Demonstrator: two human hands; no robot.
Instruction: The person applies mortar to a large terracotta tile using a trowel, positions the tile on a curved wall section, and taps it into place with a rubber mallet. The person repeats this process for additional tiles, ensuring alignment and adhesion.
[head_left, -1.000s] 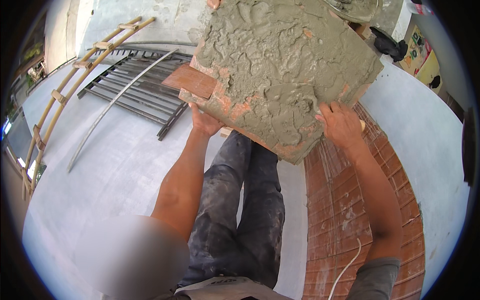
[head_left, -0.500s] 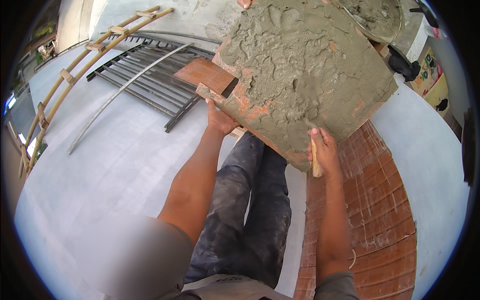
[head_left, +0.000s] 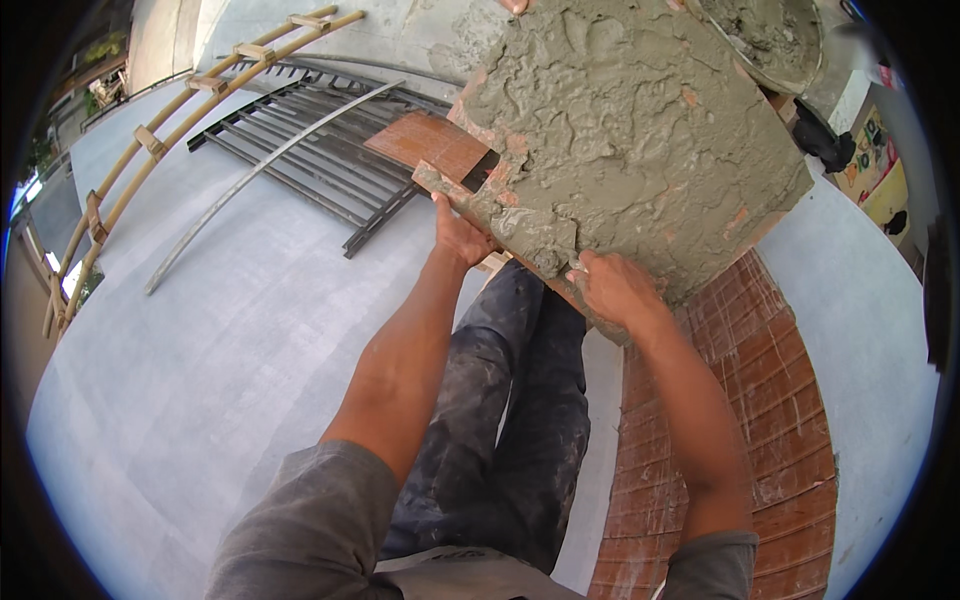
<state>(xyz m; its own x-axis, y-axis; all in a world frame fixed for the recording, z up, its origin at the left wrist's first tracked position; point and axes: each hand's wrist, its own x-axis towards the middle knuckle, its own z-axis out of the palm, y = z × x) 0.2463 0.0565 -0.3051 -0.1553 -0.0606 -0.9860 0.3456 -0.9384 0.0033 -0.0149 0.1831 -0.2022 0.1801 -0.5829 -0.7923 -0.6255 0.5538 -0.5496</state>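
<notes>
A large reddish tile (head_left: 512, 146) is tilted up before me, its back coated with wet grey mortar (head_left: 640, 130). Reddish patches show through, mostly along the left edge, where a notch is cut. My left hand (head_left: 462, 235) grips the lower left edge, thumb on top and the fingers mostly hidden beneath. Close to the lower edge, my right hand (head_left: 620, 288) is closed around a trowel, its blade lying in the mortar just left of the knuckles; the handle is hidden by the hand. At the tile's far corner shows a fingertip of another hand (head_left: 514, 5).
A bucket of mortar (head_left: 770, 45) stands at the far right. Left of the tile are a black metal grille (head_left: 300, 150), a loose brown tile piece (head_left: 428, 143), a curved metal strip (head_left: 235, 200) and a bamboo ladder (head_left: 150, 140). Brown tiles (head_left: 740, 400) cover the floor at right.
My right hand has moved left and slightly down with the trowel, from the middle of the lower mortar toward the tile's lower left edge. My left hand keeps its hold.
</notes>
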